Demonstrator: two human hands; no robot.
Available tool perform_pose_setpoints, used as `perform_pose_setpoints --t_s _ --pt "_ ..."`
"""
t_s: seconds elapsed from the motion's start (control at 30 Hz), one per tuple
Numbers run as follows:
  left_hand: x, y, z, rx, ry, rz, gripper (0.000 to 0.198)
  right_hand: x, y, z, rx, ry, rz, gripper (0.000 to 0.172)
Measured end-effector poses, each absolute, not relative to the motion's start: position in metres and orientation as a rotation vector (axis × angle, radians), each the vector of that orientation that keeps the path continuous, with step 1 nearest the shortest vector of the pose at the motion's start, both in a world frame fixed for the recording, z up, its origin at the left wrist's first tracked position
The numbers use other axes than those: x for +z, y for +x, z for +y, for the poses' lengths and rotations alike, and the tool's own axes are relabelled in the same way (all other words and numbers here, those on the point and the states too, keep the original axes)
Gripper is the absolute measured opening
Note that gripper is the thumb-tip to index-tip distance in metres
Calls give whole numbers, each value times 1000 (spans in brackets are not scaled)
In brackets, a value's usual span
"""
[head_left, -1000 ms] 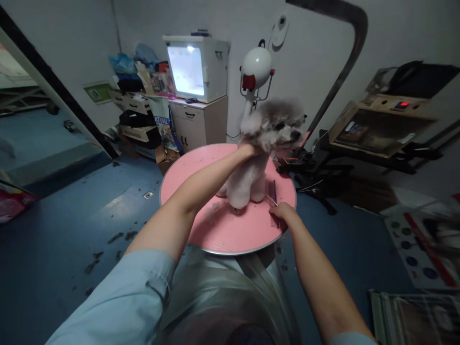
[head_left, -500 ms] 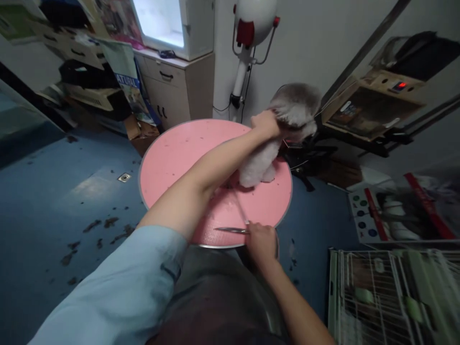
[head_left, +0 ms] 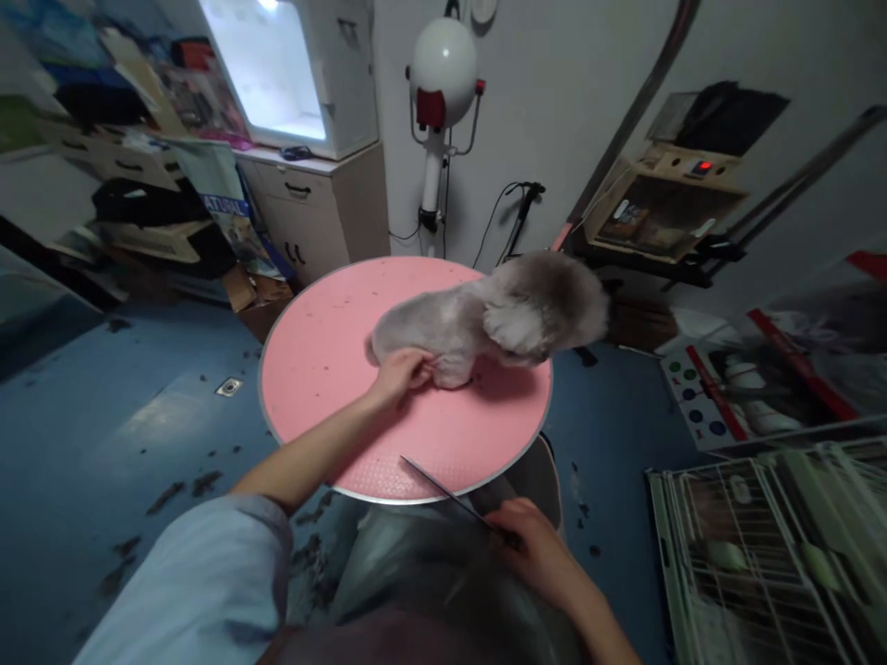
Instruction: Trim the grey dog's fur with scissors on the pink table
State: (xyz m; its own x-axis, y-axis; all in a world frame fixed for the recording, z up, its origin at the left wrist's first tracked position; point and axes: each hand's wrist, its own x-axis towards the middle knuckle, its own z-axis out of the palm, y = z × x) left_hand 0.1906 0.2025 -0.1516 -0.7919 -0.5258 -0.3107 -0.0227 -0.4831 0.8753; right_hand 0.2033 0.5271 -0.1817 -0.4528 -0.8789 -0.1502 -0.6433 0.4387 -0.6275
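Round pink table [head_left: 325, 369] over blue floor [head_left: 103, 416] bears one grey dog [head_left: 485, 319], lengthwise left-right, head rightward. Left hand [head_left: 400, 374] clasps its rear; right hand [head_left: 537, 554] grips one scissors [head_left: 443, 489], tips pointing up-left.

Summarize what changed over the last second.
The dog went from propped upright to level, low across the pink table. The left hand let go of its head and now touches its rear flank. The right hand drew the scissors back off the near edge, still holding them.
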Motion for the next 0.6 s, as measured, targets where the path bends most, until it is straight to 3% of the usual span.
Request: perform_pose_setpoints --t_s 0.13,0.3,0.37,0.53,0.6 --pt "-174 172 220 -2416 927 -1065 5 -187 206 553 -742 -1024 2274 25" --pt "-158 128 200 -2461 480 -679 36 -194 213 554 -823 -907 2316 28" --pt "-154 114 186 -2489 266 -548 39 -195 217 551 -833 -880 2335 28" --pt "-153 91 159 -2304 293 -607 23 -188 223 537 -786 -847 2385 26" --pt "-155 89 145 -2135 272 -739 37 -183 223 524 -756 -887 2392 27"
